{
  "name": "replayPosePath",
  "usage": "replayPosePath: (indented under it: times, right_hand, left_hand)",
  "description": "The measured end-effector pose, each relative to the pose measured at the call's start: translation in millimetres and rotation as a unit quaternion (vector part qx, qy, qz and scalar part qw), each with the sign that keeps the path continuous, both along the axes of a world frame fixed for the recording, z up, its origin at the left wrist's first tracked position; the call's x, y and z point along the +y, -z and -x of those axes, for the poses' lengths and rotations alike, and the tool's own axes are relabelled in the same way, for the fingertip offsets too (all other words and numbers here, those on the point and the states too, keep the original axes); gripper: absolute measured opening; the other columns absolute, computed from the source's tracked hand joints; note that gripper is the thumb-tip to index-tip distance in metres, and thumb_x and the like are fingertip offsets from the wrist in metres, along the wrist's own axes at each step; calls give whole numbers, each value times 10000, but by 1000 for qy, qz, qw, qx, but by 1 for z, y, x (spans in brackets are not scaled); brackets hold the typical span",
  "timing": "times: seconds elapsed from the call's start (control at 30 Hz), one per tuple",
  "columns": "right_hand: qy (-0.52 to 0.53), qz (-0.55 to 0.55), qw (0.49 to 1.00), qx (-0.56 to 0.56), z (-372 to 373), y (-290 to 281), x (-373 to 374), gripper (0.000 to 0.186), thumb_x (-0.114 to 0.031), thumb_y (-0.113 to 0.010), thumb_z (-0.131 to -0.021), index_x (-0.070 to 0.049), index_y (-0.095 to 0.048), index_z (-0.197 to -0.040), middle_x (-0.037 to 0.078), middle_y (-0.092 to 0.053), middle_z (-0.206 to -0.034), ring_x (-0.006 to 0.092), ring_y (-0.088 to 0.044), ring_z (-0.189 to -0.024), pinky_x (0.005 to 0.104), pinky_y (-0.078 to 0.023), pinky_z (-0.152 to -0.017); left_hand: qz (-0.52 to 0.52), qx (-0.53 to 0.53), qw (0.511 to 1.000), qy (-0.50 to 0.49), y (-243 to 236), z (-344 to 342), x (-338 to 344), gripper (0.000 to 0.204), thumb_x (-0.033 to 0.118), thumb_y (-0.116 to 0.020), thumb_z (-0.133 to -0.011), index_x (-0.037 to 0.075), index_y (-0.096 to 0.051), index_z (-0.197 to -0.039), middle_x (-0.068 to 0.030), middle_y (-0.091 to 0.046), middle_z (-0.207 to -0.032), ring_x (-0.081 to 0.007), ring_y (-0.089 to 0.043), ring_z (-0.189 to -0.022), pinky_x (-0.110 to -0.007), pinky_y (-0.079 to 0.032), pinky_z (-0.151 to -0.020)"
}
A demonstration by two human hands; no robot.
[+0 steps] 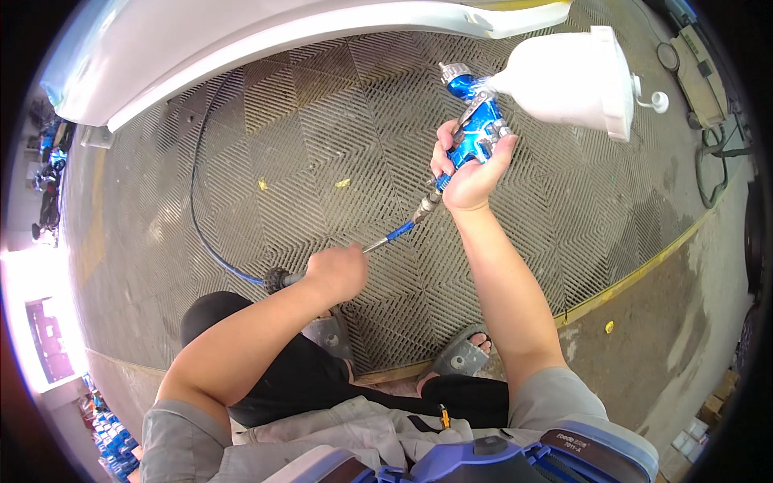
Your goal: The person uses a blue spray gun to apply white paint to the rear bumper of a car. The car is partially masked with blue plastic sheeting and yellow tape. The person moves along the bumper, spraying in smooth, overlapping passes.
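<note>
My right hand (473, 173) is wrapped round the grip of a blue metallic spray gun (477, 133), held up in front of me. A large white paint cup (564, 80) joins the gun, tilted onto its side toward the right, its lid end outward. Below the grip a metal coupling (427, 205) leads into a blue air hose (400, 232). My left hand (338, 272) is closed round this hose line. A dark ribbed fitting (276, 279) shows on the hand's other side, and its fingertips are hidden.
A white curved panel (306, 36) spans the far left. The hose (194, 173) loops over grey grated flooring (322, 145) with a yellow edge (628, 278). My sandalled feet (463, 352) stand near. A beige machine (699, 72) stands far right. Blue-white goods (113, 439) sit lower left.
</note>
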State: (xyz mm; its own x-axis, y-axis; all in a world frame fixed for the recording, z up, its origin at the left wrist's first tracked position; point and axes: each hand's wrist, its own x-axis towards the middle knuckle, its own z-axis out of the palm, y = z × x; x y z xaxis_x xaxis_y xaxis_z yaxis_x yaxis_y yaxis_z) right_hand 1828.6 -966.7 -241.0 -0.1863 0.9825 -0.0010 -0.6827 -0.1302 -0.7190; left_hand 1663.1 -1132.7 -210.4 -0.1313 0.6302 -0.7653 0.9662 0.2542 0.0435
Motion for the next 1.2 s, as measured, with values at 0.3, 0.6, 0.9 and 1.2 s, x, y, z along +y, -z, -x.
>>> replayPosePath:
  times: [0.3, 0.6, 0.9, 1.2]
  right_hand:
    - [55, 47, 997, 27, 22, 7, -8, 783, -779, -278, -1004, -44, -547, -1030, 50, -587, -835, 120, -440, -485, 270, -327, -443]
    - [-51, -11, 999, -4, 41, 7, -9, 870, -864, -259, -940, -38, -531, -943, 57, -556, -776, 121, -405, -467, 290, -347, -467]
    - [26, 59, 997, -42, 25, -5, -2, 827, -825, -214, -976, -64, -535, -934, 45, -578, -787, 133, -421, -473, 306, -339, -462]
    - [-20, 60, 997, 43, -25, -29, -3, 848, -845, -236, -958, -62, -543, -1072, 60, -616, -831, 128, -411, -468, 292, -331, -455]
  left_hand:
    - [-18, 24, 1000, 7, -6, 14, -3, 361, 295, -467, -1061, -27, -613, -1135, -227, -745, -1011, -413, -738, -953, -521, -585, -839]
    - [12, 36, 999, 5, -3, 21, -11, 300, 217, -496, -1019, -32, -614, -1138, -226, -751, -1030, -398, -746, -967, -508, -593, -835]
    - [2, 3, 999, 32, 1, 17, -11, 294, 182, -469, -1026, -45, -584, -1174, -225, -746, -998, -381, -753, -940, -518, -597, -814]
    - [3, -39, 997, 69, -1, -5, -15, 298, 231, -468, -1049, -26, -572, -1156, -198, -742, -978, -390, -728, -961, -515, -572, -832]
